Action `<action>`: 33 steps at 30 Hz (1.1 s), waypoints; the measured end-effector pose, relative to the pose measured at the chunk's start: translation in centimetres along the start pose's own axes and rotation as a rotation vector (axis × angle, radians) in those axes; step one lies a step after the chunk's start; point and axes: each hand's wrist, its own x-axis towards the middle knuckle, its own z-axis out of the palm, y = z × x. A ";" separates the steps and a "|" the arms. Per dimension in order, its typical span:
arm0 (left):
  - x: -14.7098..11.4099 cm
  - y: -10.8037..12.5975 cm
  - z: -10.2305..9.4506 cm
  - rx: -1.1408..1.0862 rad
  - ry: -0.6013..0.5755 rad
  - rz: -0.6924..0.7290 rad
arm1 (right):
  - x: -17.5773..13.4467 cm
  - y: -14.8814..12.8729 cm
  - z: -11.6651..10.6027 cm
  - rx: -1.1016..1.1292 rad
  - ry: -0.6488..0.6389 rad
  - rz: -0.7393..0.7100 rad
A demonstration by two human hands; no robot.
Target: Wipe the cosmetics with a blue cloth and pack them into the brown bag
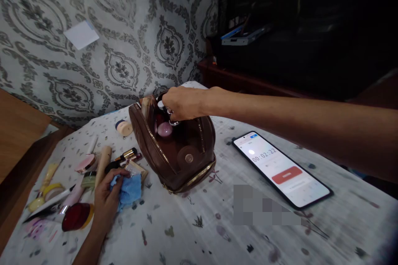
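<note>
A brown leather bag [178, 163] stands unzipped on the cloth-covered table. My right hand [185, 102] is at its far rim, fingers closed and turned down into the opening. Something with a white cap and a shiny part shows at those fingertips, too hidden to name. Inside the bag lie a pink rounded item [164, 129] and other things partly out of sight. My left hand [107, 192] rests on the table left of the bag, its fingers closed on a blue cloth [129, 190]. Beside it are a gold-and-black tube [126, 154] and a clear-topped compact [137, 169].
Several cosmetics lie at the left, among them a dark red jar [76, 216], a green jar [89, 180] and a yellow tube [49, 172]. A cream jar [123, 128] sits behind the bag's left side. To the right, a phone [281, 169] shows a running timer.
</note>
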 end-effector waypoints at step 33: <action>-0.1 -1.1 0.0 -0.058 -0.017 -0.008 | 1.0 0.1 0.8 -0.140 0.074 0.022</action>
